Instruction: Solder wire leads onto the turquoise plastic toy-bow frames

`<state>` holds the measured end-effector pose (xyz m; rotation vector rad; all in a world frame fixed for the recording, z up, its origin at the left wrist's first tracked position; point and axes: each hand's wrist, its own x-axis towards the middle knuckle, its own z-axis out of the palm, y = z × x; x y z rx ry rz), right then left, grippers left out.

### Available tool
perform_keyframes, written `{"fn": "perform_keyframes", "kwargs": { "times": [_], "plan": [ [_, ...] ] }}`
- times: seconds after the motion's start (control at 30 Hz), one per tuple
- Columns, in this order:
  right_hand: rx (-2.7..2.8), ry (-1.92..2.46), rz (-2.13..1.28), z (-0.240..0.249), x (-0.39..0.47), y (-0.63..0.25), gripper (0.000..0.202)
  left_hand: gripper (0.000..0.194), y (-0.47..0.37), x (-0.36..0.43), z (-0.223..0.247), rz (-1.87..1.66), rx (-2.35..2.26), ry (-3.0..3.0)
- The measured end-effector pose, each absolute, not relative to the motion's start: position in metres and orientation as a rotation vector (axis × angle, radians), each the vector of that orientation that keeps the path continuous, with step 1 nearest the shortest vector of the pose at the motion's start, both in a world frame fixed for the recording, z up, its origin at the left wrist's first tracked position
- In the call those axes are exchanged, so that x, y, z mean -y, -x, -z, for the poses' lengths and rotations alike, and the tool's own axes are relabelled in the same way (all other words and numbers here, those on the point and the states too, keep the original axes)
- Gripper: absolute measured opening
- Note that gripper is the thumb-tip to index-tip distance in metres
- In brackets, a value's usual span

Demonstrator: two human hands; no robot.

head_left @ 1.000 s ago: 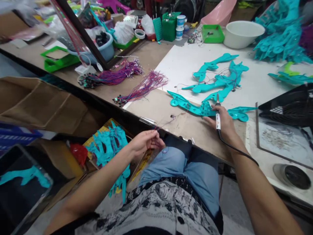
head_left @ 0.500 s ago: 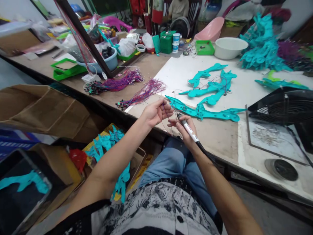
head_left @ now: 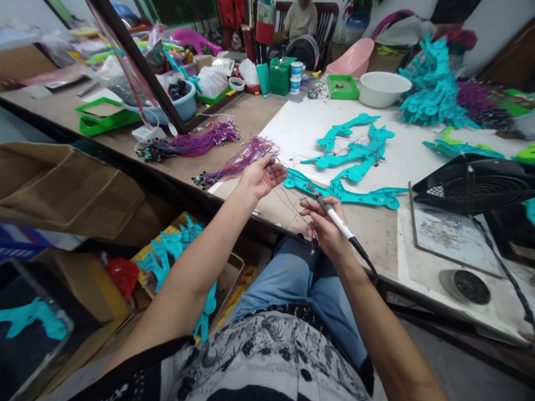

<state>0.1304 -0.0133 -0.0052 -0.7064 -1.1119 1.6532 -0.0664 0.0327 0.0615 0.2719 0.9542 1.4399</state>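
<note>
Right around the middle of the frame, my left hand (head_left: 264, 177) has thumb and index closed on some thin wires (head_left: 287, 196), other fingers loosely curled, palm up. Those wires run down and right to my right hand (head_left: 328, 227), where a small end dangles below the fingers. Same hand's got its fingers wrapped round a soldering iron (head_left: 341, 224), white handle, tip pointing up and left, black cord trailing lower right. Just beyond it, a long turquoise piece (head_left: 361, 196) lies across the table (head_left: 368, 223), with more turquoise parts (head_left: 353, 153) above it on the white sheet (head_left: 296, 120). Two red-and-purple wire bundles (head_left: 247, 158) sit left of center. Off at the right there's a black fan (head_left: 476, 181), and a round tin (head_left: 466, 287) at lower right.
</note>
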Motion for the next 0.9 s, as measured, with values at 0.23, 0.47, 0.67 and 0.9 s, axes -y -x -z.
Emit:
{"fn": "perform_keyframes", "kwargs": {
  "times": [0.23, 0.47, 0.67, 0.9],
  "plan": [
    [1.343, 0.822, -1.446, 0.027, 0.042, -0.148, 0.034, 0.027, 0.095, 0.016, -0.037, -1.236, -1.227, -0.588],
    [1.568, 0.998, -1.119, 0.03, 0.02, -0.169, 0.027, 0.04, 0.11, 0.037, -0.018, -1.194, -1.229, -0.728],
    [1.735, 1.268, -0.568, 0.029, -0.031, -0.185, 0.027, 0.037, 0.108, 0.037, -0.025, -1.118, -1.166, -0.719],
    [2.169, 1.113, -0.307, 0.056, -0.094, -0.206, 0.031, 0.036, 0.111, 0.032, -0.038, -1.094, -1.152, -0.682]
  ]
}}
